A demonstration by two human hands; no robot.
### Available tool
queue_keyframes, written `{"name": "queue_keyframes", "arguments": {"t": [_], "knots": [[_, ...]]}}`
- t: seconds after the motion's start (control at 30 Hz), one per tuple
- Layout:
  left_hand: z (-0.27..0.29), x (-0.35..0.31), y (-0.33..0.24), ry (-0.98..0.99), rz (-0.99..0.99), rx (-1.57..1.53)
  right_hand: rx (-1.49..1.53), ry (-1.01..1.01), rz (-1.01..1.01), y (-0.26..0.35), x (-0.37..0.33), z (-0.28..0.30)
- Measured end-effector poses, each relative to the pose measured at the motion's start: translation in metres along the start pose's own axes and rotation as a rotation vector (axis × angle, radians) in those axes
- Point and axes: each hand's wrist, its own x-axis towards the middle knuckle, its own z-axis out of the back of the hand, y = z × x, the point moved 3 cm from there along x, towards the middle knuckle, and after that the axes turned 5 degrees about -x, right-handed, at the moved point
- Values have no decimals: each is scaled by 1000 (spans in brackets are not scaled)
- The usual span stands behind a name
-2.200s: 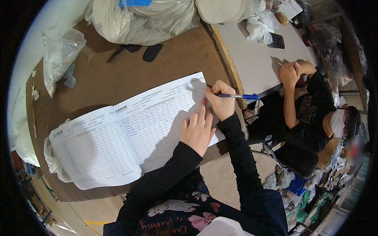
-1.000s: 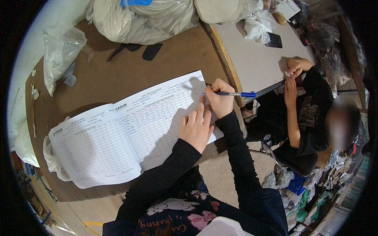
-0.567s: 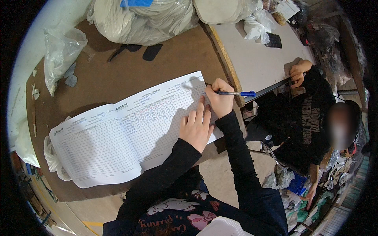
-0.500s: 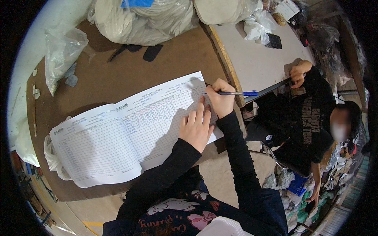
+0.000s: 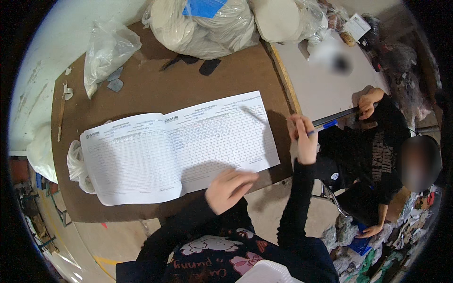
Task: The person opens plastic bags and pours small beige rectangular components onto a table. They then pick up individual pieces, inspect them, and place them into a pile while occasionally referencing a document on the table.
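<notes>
An open record book with printed grids and handwritten rows lies on the brown tabletop. My left hand is lifted near its lower right edge, a little blurred, fingers loosely stretched to the right and nothing visible in them. Just past the book's right edge is my right hand, its fingers closed around a blue pen. Much of the pen hides behind the fingers; its blue end shows to the right of the hand.
Clear bags of pale flat pieces stand at the back, a smaller bag at left. Dark scraps lie between. A wooden strip borders a pale table, where a person in black sits at right.
Both hands have left the page: the left drew back toward me, the right moved right with the pen. The whole view has shifted, placing the book farther right in the picture.
</notes>
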Motion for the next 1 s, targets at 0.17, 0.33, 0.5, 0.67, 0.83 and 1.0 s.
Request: {"name": "queue_keyframes", "arguments": {"t": [0.17, 0.33, 0.5, 0.67, 0.83, 1.0], "knots": [[33, -114, 15, -228, 487, -279, -552, 132, -3, -5, -51, 12], [52, -149, 15, -533, 711, -563, -623, 63, 0, 7, -62, -11], [58, -138, 28, -713, 806, -841, -665, 187, -52, 4, -60, -20], [77, -141, 60, -721, 775, -772, -689, 106, 99, -6, -65, -31], [121, -180, 136, -827, 794, -794, -666, -37, 59, 0, -101, -36], [132, -159, 145, -886, 774, -651, -418, -11, -4, -8, -107, -46]]}}
